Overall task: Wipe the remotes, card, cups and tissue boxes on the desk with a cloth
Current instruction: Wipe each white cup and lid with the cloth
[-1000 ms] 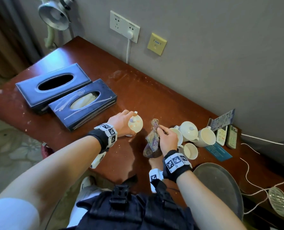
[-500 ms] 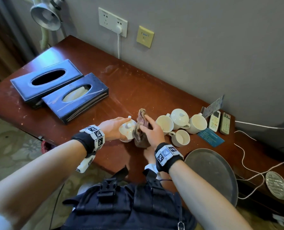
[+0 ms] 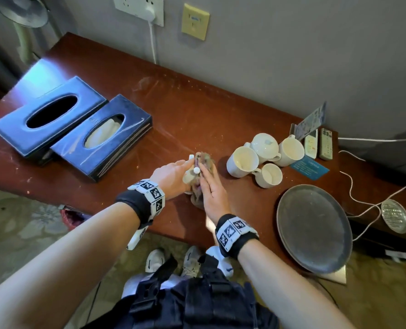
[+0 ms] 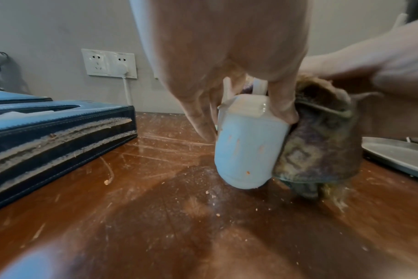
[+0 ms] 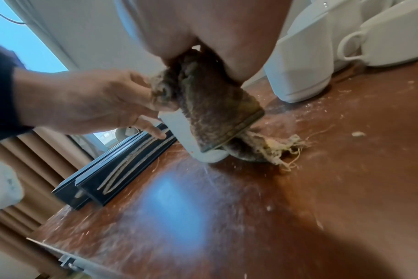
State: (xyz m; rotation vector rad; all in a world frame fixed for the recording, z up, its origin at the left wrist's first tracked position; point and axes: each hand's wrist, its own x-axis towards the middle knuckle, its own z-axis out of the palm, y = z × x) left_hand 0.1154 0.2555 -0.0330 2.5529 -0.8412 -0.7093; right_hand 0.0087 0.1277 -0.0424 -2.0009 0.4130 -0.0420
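My left hand [image 4: 227, 62] grasps a tilted white cup [image 4: 248, 149], my right hand [image 3: 211, 188] presses the cloth [image 4: 322, 143] flat against it; no writing seems legible.

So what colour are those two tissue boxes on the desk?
Dark blue, with oval openings on top. The tissue boxes show best in the head view.
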